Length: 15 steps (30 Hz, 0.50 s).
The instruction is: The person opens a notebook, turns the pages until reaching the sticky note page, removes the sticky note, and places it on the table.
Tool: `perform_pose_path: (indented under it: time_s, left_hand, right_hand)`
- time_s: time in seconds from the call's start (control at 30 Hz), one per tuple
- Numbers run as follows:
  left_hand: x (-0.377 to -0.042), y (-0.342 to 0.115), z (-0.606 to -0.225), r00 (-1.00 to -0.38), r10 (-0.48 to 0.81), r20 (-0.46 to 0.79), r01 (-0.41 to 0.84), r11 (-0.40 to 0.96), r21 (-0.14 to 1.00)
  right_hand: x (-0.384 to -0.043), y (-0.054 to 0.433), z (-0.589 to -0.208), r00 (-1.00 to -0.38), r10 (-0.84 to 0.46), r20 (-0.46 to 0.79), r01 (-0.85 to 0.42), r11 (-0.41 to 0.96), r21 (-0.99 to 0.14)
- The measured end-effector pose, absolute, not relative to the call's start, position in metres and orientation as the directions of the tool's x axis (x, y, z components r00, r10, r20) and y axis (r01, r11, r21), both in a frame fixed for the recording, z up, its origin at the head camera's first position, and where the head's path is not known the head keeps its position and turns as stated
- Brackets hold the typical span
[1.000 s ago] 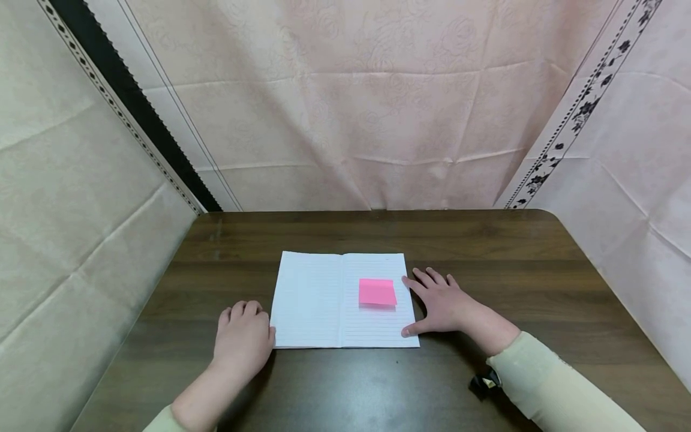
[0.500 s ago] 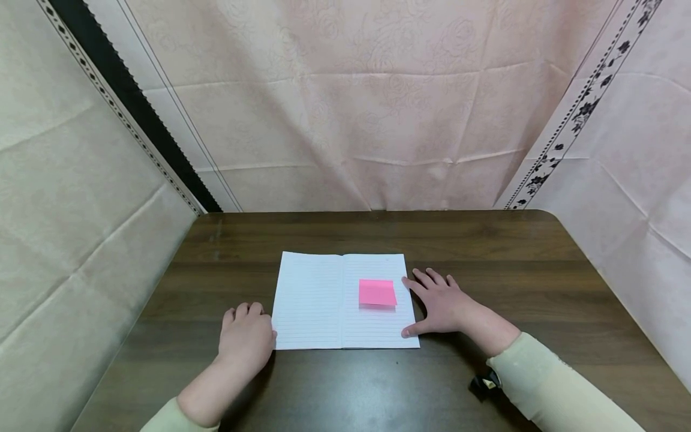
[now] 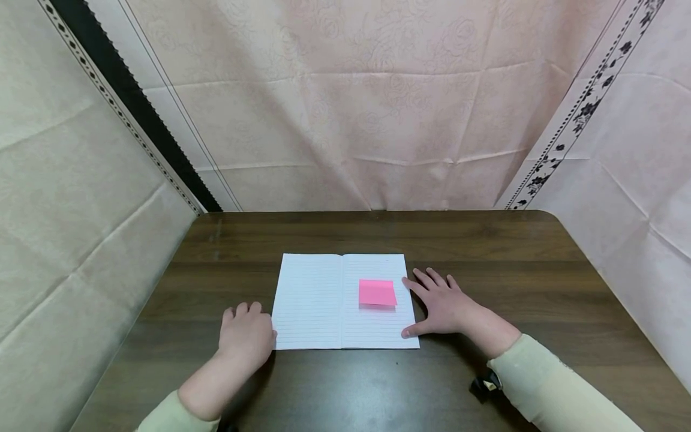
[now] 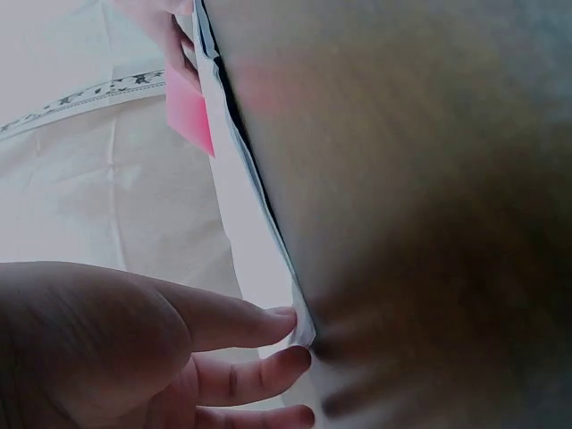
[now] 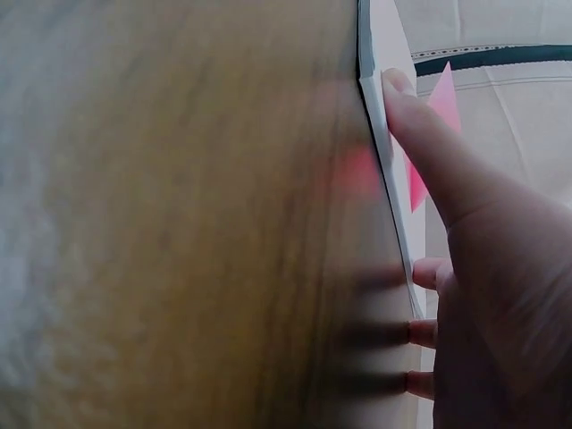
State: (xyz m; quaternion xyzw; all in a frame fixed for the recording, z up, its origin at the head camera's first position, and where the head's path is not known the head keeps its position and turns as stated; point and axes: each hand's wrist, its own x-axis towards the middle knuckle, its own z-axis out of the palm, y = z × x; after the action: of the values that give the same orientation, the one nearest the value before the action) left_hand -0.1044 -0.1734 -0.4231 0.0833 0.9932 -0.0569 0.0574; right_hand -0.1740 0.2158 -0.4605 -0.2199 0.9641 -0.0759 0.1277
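An open lined notebook lies flat on the wooden table. On its right page sits a pink sticky note, its near edge lifted off the paper; the note also shows beyond the thumb in the right wrist view. My left hand is at the notebook's near left edge. In the left wrist view, the thumb and a finger pinch the page edge. Spread over the right edge is my right hand, its thumb and forefinger resting on the page, other fingertips on the tabletop.
The dark wooden table extends around the notebook on every side. Pale patterned cloth hangs behind the far edge and along both sides. A small black device is at the right sleeve cuff.
The left hand has shifted slightly right, and the left page's far corner has settled a little lower. My right hand and the sticky note stay in place.
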Motion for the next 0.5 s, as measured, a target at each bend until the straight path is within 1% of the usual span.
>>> perform_pose_path:
  time_s: [0.2, 0.33, 0.5]
  left_hand:
    - [-0.107, -0.171, -0.419, -0.98, 0.137, -0.146, 0.153, 0.983, -0.103]
    - [-0.113, -0.165, -0.416, -0.984, 0.146, -0.101, 0.156, 0.984, -0.091]
    - [-0.122, -0.149, -0.413, -0.981, 0.19, -0.047, 0.192, 0.981, -0.029]
  right_hand:
    - [-0.173, 0.218, -0.463, -0.872, -0.448, -0.198, -0.41, 0.889, -0.204]
    - [-0.172, 0.219, -0.461, -0.873, -0.442, -0.208, -0.404, 0.892, -0.202]
    - [-0.173, 0.219, -0.461, -0.871, -0.44, -0.219, -0.397, 0.892, -0.215]
